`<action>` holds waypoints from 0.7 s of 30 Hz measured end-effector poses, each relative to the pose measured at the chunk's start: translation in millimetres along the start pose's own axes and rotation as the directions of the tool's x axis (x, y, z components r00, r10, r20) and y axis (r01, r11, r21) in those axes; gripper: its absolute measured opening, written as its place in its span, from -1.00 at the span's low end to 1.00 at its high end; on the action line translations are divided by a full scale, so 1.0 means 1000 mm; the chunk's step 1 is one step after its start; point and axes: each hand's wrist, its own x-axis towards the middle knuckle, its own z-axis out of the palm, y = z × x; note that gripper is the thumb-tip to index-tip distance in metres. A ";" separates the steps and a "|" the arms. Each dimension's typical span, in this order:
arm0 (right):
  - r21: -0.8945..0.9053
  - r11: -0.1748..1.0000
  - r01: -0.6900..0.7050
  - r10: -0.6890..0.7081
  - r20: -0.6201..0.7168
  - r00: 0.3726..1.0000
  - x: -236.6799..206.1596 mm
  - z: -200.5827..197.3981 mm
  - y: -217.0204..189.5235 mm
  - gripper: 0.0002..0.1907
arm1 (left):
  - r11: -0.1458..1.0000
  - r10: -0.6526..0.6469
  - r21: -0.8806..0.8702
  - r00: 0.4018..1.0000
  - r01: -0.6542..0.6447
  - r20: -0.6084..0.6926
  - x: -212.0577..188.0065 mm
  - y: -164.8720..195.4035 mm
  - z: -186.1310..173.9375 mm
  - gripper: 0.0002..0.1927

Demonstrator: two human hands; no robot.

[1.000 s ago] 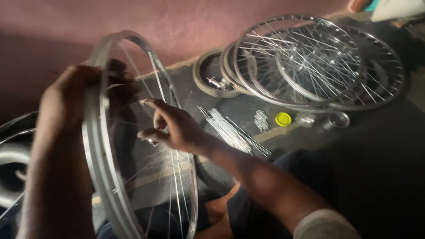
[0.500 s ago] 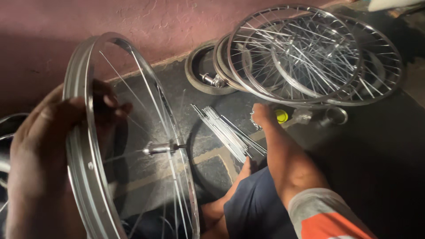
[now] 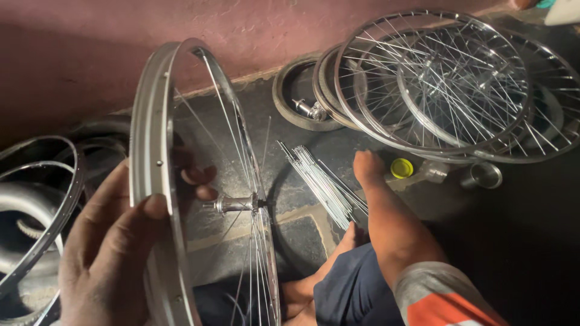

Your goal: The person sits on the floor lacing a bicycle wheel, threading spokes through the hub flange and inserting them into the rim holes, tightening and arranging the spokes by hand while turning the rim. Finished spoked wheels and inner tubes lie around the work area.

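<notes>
A person holds a bicycle wheel upright and reaches toward loose spokes on the floor.

The wheel, partly spoked, stands on edge at the left, its rim clasped by the left hand. The stacked wheels lie by the wall. The right hand rests knuckles-down beside the spoke bundle; its grip cannot be told. A yellow cap lies just beside it.

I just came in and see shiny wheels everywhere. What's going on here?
A person sits on the floor holding a silver bicycle wheel rim upright with the left hand; only some spokes run to its hub. The right hand is down on the floor by a bundle of loose spokes and a yellow cap. Finished wheels lean by the wall.
</notes>
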 end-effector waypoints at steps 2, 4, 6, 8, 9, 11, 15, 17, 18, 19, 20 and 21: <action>-0.016 1.000 0.013 -0.013 0.017 1.000 0.001 0.002 0.001 -0.75 | 1.000 0.023 -0.007 1.000 -0.023 0.011 -0.007 -0.002 0.001 -0.38; -0.016 1.000 0.011 -0.011 0.008 1.000 0.002 0.002 0.001 -0.74 | 0.998 0.051 -0.021 0.999 -0.051 0.016 -0.012 0.004 0.014 -0.41; -0.002 1.000 0.014 -0.014 -0.008 1.000 0.002 0.002 0.001 -0.73 | 1.000 0.010 -0.003 1.000 -0.010 -0.026 -0.009 0.018 0.034 -0.38; 0.004 1.000 -0.009 0.009 0.006 1.000 0.002 0.001 -0.001 -0.73 | 0.996 0.076 -0.045 0.997 -0.076 0.012 0.002 0.031 0.056 -0.40; 0.008 1.000 -0.022 0.022 0.014 1.000 0.002 0.001 -0.001 -0.73 | 0.997 0.041 -0.066 0.999 -0.044 -0.036 0.002 0.037 0.062 -0.32; 0.014 1.000 -0.019 0.018 0.038 0.999 0.002 -0.001 -0.002 -0.72 | 0.970 0.141 -0.204 0.989 -0.129 0.044 0.019 0.030 0.066 -0.27; -0.007 0.999 -0.040 0.041 0.100 0.994 0.004 -0.002 -0.004 -0.74 | 0.998 0.069 0.013 0.998 -0.069 -0.012 -0.011 0.005 0.026 -0.27; -0.026 0.999 -0.037 0.040 0.109 0.993 0.003 -0.002 -0.004 -0.78 | 0.997 0.072 0.018 0.997 -0.072 -0.014 -0.021 -0.013 0.007 -0.29; -0.035 0.999 -0.033 0.037 0.115 0.993 0.002 -0.002 -0.004 -0.79 | 0.994 0.085 0.064 0.996 -0.085 0.002 -0.024 -0.018 0.001 -0.32; -0.032 0.999 -0.022 0.025 0.099 0.995 0.002 -0.002 -0.005 -0.79 | 0.995 0.087 0.038 0.996 -0.087 -0.008 -0.026 -0.020 -0.001 -0.32; -0.029 1.000 -0.010 0.013 0.081 0.997 0.001 -0.003 -0.005 -0.79 | 0.996 0.091 0.012 0.996 -0.091 -0.018 -0.027 -0.021 0.000 -0.32; -0.025 1.000 0.002 -0.001 0.062 0.998 0.000 -0.004 -0.006 -0.80 | 0.995 0.096 -0.013 0.995 -0.097 -0.028 -0.026 -0.018 0.003 -0.32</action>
